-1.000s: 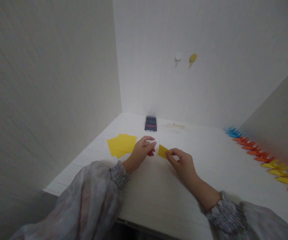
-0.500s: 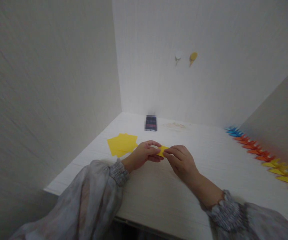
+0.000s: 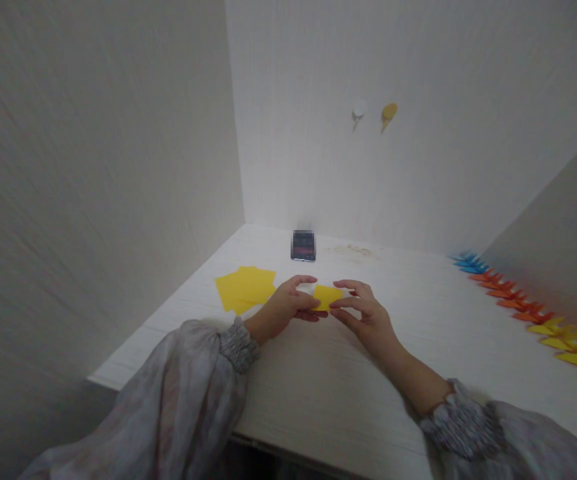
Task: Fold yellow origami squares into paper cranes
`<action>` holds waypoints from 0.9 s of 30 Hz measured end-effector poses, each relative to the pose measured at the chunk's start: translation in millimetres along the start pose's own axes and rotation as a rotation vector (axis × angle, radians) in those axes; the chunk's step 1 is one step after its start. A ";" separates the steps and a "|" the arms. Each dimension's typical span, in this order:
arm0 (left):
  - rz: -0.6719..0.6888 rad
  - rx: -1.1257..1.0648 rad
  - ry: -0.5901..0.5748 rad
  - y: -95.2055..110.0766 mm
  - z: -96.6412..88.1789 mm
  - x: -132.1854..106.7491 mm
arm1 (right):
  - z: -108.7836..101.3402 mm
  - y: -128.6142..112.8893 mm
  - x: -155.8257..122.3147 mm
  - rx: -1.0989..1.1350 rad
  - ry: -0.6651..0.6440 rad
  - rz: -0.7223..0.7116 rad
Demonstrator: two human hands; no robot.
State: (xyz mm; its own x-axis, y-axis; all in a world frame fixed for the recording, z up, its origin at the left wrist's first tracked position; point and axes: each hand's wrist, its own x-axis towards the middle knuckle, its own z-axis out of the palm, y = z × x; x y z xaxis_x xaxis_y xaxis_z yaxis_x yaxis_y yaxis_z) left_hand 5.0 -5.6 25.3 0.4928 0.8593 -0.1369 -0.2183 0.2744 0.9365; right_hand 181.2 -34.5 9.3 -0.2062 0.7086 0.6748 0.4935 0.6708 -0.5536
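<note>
A small folded yellow paper (image 3: 327,296) is held just above the white table (image 3: 318,380), between both hands. My left hand (image 3: 288,308) pinches its left edge with thumb and fingers. My right hand (image 3: 363,315) pinches its right edge, fingers curled round it. A loose stack of flat yellow sheets (image 3: 245,289) lies on the table just left of my left hand.
A dark phone (image 3: 303,245) lies near the back wall. A row of folded paper pieces, blue (image 3: 465,262), orange (image 3: 511,300) and yellow (image 3: 575,350), runs along the right wall. Two round hooks, white (image 3: 359,110) and yellow (image 3: 389,111), sit on the back wall.
My left hand came over and took hold of the yellow paper that only my right hand held. The piece now shows wider between the two hands.
</note>
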 end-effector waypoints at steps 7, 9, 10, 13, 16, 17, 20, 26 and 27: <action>0.051 0.027 -0.030 -2.8 -0.1 0.7 | 3.9 10.9 -1.7 0.277 -0.012 0.296; 0.057 0.043 -0.035 -3.8 -0.2 1.4 | 5.1 12.0 -1.8 0.314 -0.041 0.336; 0.059 0.054 -0.035 -4.3 -0.2 1.6 | 6.2 12.1 -2.0 0.329 -0.048 0.355; 0.063 0.087 -0.038 -5.2 -0.3 1.5 | 11.3 10.9 -3.1 0.398 -0.042 0.434; 0.057 0.106 -0.053 -5.7 -0.8 0.8 | 15.6 7.3 -4.0 0.411 -0.046 0.531; 0.055 0.109 -0.061 -6.0 -1.2 0.6 | 16.0 5.7 -3.9 0.394 -0.055 0.554; 0.056 0.091 -0.089 -7.5 -2.4 1.0 | 14.1 0.4 -2.1 0.342 -0.070 0.589; 0.072 0.033 -0.102 -8.9 -3.0 2.6 | 9.1 -5.8 2.1 0.311 -0.014 0.611; 0.070 0.027 -0.103 -8.4 -2.8 2.3 | 8.9 -6.5 2.3 0.310 -0.005 0.609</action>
State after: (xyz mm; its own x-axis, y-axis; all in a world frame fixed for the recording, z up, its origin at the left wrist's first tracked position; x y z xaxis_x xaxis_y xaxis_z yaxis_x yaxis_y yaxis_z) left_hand 5.6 -4.7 16.2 0.5613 0.8267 -0.0383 -0.2329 0.2022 0.9512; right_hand 170.1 -35.3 10.1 0.0276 0.9801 0.1964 0.2585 0.1828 -0.9486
